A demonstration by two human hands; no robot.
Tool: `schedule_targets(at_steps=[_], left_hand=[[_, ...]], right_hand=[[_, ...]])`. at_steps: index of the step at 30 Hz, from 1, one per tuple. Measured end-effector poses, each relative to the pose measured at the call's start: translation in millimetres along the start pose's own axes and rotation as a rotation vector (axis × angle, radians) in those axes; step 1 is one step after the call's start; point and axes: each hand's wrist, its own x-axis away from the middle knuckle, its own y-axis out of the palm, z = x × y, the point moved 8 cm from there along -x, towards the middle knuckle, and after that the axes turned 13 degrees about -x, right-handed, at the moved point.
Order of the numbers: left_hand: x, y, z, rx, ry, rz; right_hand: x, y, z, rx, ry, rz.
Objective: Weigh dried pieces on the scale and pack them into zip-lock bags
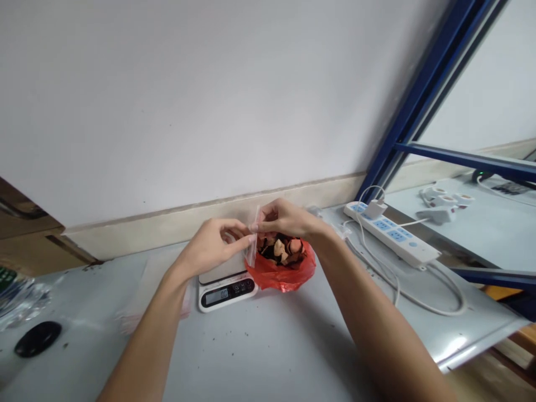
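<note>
My left hand [213,245] and my right hand [285,219] meet above a small white digital scale [226,290]. Both pinch the top edge of a small clear plastic bag [252,245] that hangs between them. Right of the scale sits an open red plastic bag [285,273] filled with brown and pale dried pieces [280,248]. My right hand hovers just over that red bag. The scale's display shows zeros.
A white power strip [389,231] with a plugged charger and looping cables lies at right. A blue metal frame [422,100] rises behind it. A black round object [37,338] and crinkled plastic [20,296] sit at far left. Clear bags [138,312] lie left of the scale.
</note>
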Motion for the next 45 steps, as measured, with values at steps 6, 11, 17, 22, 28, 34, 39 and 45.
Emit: schedule_targets(at_steps=[6, 11, 17, 22, 28, 34, 39, 45], left_hand=[[3.8, -0.1, 2.5, 0.024, -0.014, -0.042], [4.2, -3.3, -4.6, 0.04, -0.077, 0.018], [7.1, -31.8, -23.3, 0.024, -0.182, 0.224], [15.7, -50.9, -26.8, 0.092, -0.201, 0.331], [7.3, -16.5, -8.7, 0.121, -0.137, 0.117], [6.7, -5.4, -10.6, 0.057, -0.199, 0.085], [11.6, -27.7, -19.2, 0.003, -0.247, 0.206], [13.1, -37.2, -21.6, 0.025, -0.257, 0.299]], right_hand=[[-4.0, 9.2, 2.4, -0.107, 0.001, 0.013], [-2.3, 15.3, 2.2, -0.085, 0.081, -0.027], [8.3, 2.0, 2.3, 0.108, 0.176, 0.015], [12.0, -8.6, -4.5, 0.059, 0.111, 0.138], [2.6, 20.3, -5.9, -0.064, 0.058, 0.019], [0.7, 22.9, 1.1, 0.077, 0.146, 0.059], [8.2, -4.4, -0.9, 0.398, 0.194, 0.283], [13.6, -6.8, -29.5, 0.509, -0.131, 0.433]])
